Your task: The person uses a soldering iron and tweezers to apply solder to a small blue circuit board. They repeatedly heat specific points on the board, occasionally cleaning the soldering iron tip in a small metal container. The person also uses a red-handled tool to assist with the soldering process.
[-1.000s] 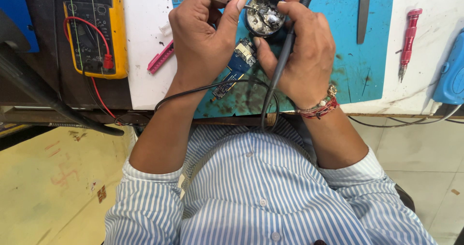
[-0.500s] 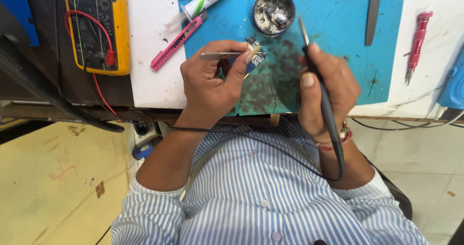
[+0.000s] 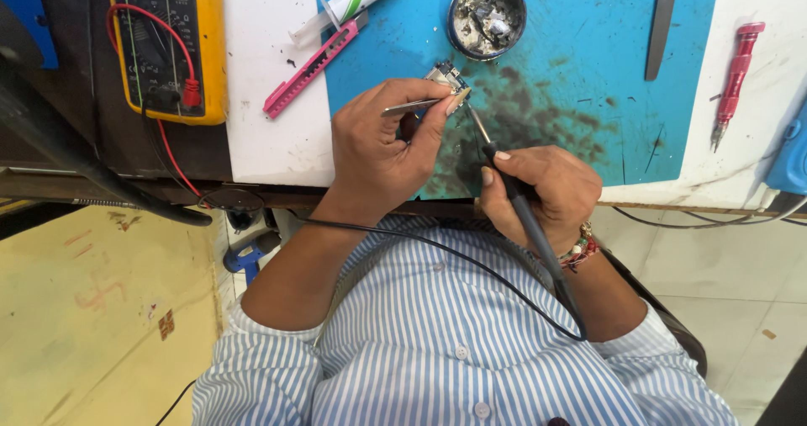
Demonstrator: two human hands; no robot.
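My left hand (image 3: 382,153) grips metal tweezers (image 3: 412,105) whose tips pinch a small blue circuit board (image 3: 446,77) on the blue work mat (image 3: 588,73). My right hand (image 3: 542,192) holds a black soldering iron (image 3: 513,195) like a pen. Its tip (image 3: 473,116) points up at the board's near edge. The iron's black cord (image 3: 437,249) loops across my striped shirt. A round tin (image 3: 487,15) full of grey solder residue sits just beyond the board.
A yellow multimeter (image 3: 168,43) with red and black leads lies at the left. Beside the mat lie a pink cutter knife (image 3: 309,66) and a white syringe tube (image 3: 357,1). A metal file (image 3: 662,24) and red screwdriver (image 3: 735,73) lie right. A blue tool (image 3: 790,153) sits at the far right edge.
Both hands came back from the tin toward me. The board and tweezers now rest lower on the mat, and the iron's tip has swung in to the board.
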